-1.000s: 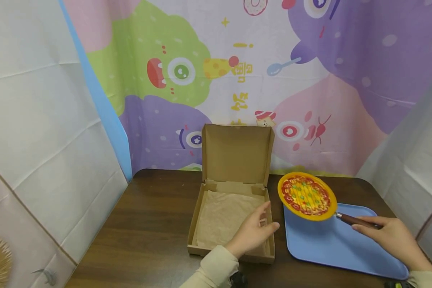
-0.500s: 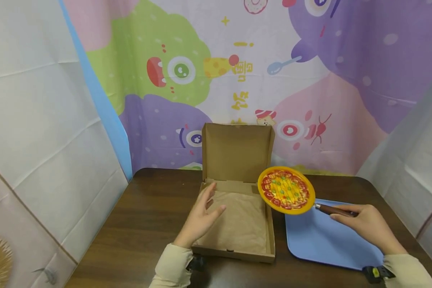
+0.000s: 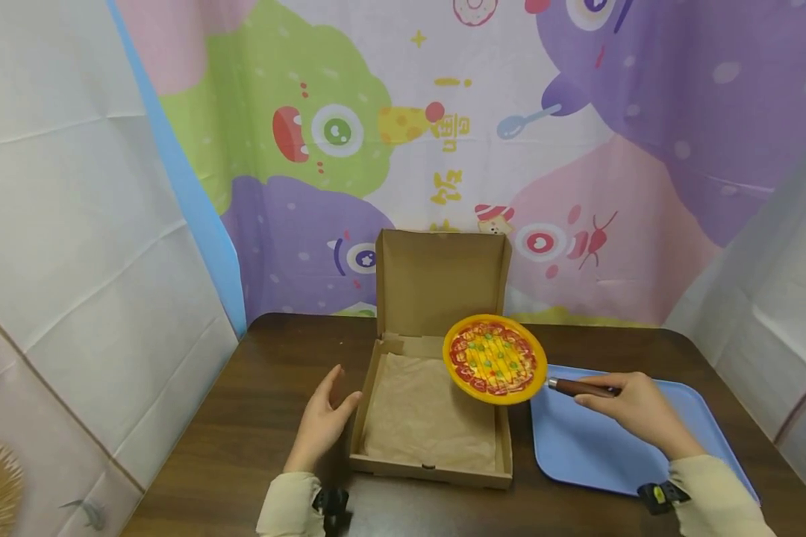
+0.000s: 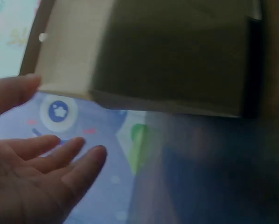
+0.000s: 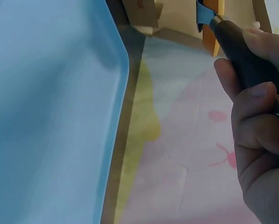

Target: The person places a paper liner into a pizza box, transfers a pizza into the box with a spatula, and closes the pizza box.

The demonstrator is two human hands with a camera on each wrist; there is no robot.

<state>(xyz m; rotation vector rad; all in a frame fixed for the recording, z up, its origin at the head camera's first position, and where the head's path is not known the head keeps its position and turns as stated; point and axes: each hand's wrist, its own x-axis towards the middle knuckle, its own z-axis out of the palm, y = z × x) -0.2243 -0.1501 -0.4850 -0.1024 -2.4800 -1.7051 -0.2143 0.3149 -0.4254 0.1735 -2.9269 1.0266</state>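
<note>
The person's right hand [image 3: 634, 410] is wrapped round a brown handle [image 3: 584, 387], to the right of the cardboard box [image 3: 470, 479]. At the handle's far end the yellow-rimmed pizza [image 3: 493, 359] is held face up above the box's back right part, overlapping the lower edge of its raised lid [image 3: 436, 287] as I see it. (What bears it from below is mostly hidden from me.) Gripping the handle, I'd judge, keeps the fingers clear of the pizza and lets it reach over the box's side.

The left hand [image 3: 319, 429] is well apart from the right, just beside the box's left wall, fingers loosely spread, holding nothing; perhaps it's kept there to leave space over the box. The brown paper [image 3: 423, 418] inside probably lines its floor. A blue tray [image 3: 598, 440] lies right of the box.

The pizza is round, so the long axis is the handle's: it runs nearly crosswise to the box, the pizza end pointing left and slightly towards the lid.
</note>
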